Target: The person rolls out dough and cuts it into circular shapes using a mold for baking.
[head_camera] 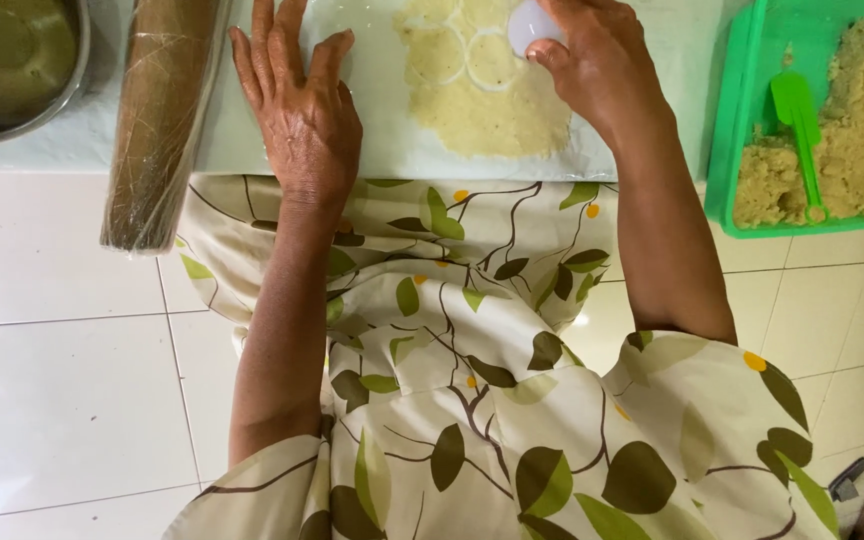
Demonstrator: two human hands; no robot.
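Note:
A flat sheet of pale yellow dough lies on a white plastic mat on the floor in front of me. Round cuts show in the dough near its top. My right hand presses a white round cutter into the dough at the upper right. My left hand rests flat on the mat, fingers spread, left of the dough and holding nothing.
A rolling pin wrapped in clear film lies left of my left hand. A metal bowl sits at the top left. A green plastic tub at the right holds crumbly dough and a green scraper. White floor tiles surround my leaf-patterned lap.

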